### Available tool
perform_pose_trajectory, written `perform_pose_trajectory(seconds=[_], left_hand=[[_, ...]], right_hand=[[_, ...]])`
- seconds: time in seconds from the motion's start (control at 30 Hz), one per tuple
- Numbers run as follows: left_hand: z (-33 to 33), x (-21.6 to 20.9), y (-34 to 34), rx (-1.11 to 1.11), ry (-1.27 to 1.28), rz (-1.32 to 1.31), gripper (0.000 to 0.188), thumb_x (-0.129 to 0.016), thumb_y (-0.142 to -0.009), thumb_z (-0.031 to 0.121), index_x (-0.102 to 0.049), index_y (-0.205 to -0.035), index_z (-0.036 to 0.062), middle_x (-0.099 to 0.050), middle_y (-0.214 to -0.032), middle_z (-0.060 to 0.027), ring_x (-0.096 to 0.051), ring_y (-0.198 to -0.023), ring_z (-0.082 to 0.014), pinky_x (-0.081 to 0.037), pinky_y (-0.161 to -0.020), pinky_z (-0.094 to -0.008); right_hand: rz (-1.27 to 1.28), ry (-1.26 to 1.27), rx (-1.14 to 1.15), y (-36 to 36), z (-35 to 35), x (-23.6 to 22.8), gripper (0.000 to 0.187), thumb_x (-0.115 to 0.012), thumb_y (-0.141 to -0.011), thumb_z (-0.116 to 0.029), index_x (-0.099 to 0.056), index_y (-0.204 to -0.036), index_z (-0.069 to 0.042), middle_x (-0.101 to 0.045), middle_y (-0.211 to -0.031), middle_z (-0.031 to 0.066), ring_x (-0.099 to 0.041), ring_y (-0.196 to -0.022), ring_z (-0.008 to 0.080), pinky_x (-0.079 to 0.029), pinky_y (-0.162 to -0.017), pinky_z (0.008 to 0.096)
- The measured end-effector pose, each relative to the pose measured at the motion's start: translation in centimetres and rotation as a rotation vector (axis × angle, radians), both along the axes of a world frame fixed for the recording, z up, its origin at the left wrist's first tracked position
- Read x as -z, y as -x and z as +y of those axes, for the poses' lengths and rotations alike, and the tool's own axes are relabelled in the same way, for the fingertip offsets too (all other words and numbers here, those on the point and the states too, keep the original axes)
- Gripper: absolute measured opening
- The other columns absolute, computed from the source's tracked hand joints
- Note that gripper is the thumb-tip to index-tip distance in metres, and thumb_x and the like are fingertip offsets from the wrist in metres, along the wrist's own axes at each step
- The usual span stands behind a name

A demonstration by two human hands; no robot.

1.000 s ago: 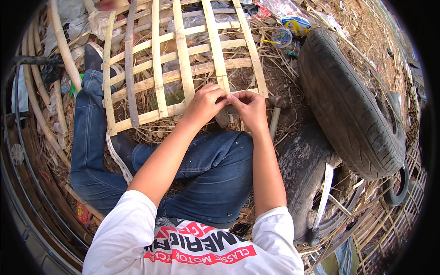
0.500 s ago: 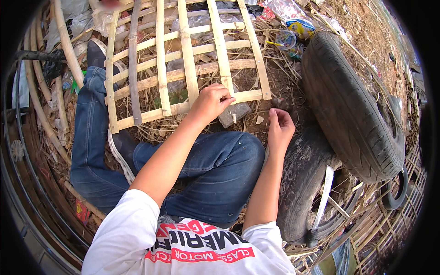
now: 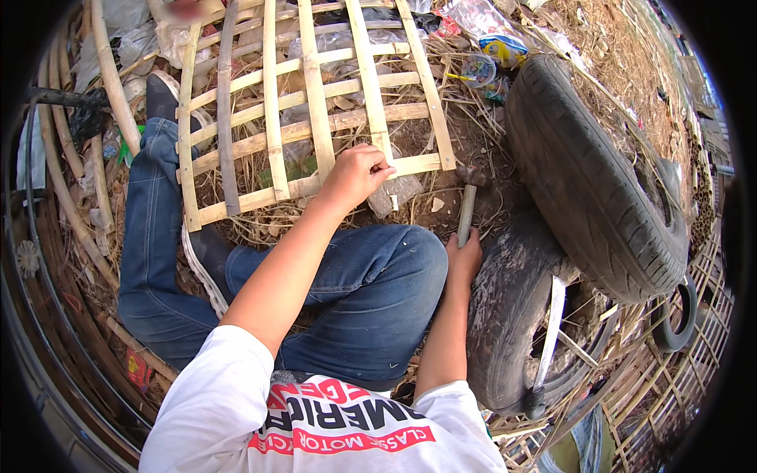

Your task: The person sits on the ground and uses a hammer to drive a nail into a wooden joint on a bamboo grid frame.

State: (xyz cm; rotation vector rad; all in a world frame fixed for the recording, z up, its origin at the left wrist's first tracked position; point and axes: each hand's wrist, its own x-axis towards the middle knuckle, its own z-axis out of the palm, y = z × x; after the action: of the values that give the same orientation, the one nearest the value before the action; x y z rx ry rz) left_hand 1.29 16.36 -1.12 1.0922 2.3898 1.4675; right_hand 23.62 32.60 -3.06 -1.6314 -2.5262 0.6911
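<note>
A lattice of split bamboo slats [image 3: 315,118] lies in front of me. My left hand [image 3: 356,175] rests over its near edge strip, thumb and fingers pinched close to where an upright slat crosses. Whatever is between those fingertips is too small to make out. Beneath that edge sits a grey stone block [image 3: 400,191]. Beside my bent knee, my right hand [image 3: 465,254] is closed around the wooden handle of a hammer [image 3: 467,209]. The hammer's dark head lies on the soil just right of the lattice's near corner.
An upright tyre [image 3: 591,189] and a flatter, worn tyre [image 3: 509,315] stand at my right. A long-bladed knife [image 3: 554,323] leans on the lower tyre. Bamboo poles [image 3: 110,79] lie at the left. Plastic litter [image 3: 497,39] is scattered beyond the lattice.
My right hand has dropped toward my knee and taken hold of the hammer's handle, which now shows. My left hand stays pinched at the lattice edge. The whole view has shifted slightly.
</note>
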Motion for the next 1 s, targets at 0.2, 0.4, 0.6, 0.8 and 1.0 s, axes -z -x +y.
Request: perform_pose_trajectory(seconds=[0.2,0.4,0.6,0.8,1.0], left_hand=[[-0.1,-0.2,-0.1,0.002,0.018,-0.028,0.022,-0.079,-0.075,0.013,-0.061,-0.069,0.0004,-0.061,-0.07,-0.012,-0.061,-0.069,-0.0283,-0.049,-0.064,-0.0378],[-0.1,-0.2,-0.1,0.01,-0.042,0.051,0.024,-0.079,-0.075,0.012,-0.06,-0.068,0.0001,-0.06,-0.069,-0.0113,-0.06,-0.067,-0.0285,-0.048,-0.062,-0.038],[-0.3,0.2,0.1,0.008,0.007,0.028,0.024,-0.078,-0.075,0.012,-0.059,-0.067,-0.0003,-0.061,-0.07,-0.0119,-0.061,-0.068,-0.0292,-0.048,-0.062,-0.0389],[-0.2,-0.4,0.0,0.027,0.02,-0.002,0.019,-0.076,-0.075,0.013,-0.063,-0.07,0.0001,-0.062,-0.073,-0.0131,-0.061,-0.077,-0.0314,-0.05,-0.071,-0.0414],[-0.3,0.2,0.1,0.021,-0.02,0.021,0.017,-0.075,-0.075,0.01,-0.061,-0.071,-0.0004,-0.062,-0.072,-0.0134,-0.061,-0.074,-0.0315,-0.049,-0.067,-0.0411]], right_hand=[[0.2,0.088,0.043,0.2,-0.3,-3.1,0.037,-0.064,-0.087,-0.019,-0.059,-0.113,0.007,-0.066,-0.095,0.0299,-0.065,-0.094,0.0443,-0.05,-0.08,0.0464],[0.42,0.51,0.142,-0.8,-2.4,-8.8,0.032,-0.05,-0.101,-0.03,-0.058,-0.097,0.002,-0.048,-0.064,0.0019,-0.047,-0.048,0.0084,-0.038,-0.042,0.0256],[0.473,0.809,0.055,0.0,-5.1,-13.6,0.033,-0.047,-0.103,-0.035,-0.051,-0.093,-0.004,-0.045,-0.06,-0.0012,-0.041,-0.042,0.0052,-0.034,-0.036,0.0217],[0.371,0.854,-0.071,2.4,-6.5,-14.6,0.034,-0.045,-0.103,-0.036,-0.052,-0.098,-0.004,-0.044,-0.061,-0.0017,-0.04,-0.042,0.0042,-0.034,-0.035,0.0211],[0.292,0.853,-0.121,3.7,-6.9,-15.2,0.031,-0.045,-0.103,-0.034,-0.051,-0.096,-0.005,-0.044,-0.061,-0.0017,-0.04,-0.043,0.0047,-0.034,-0.035,0.022]])
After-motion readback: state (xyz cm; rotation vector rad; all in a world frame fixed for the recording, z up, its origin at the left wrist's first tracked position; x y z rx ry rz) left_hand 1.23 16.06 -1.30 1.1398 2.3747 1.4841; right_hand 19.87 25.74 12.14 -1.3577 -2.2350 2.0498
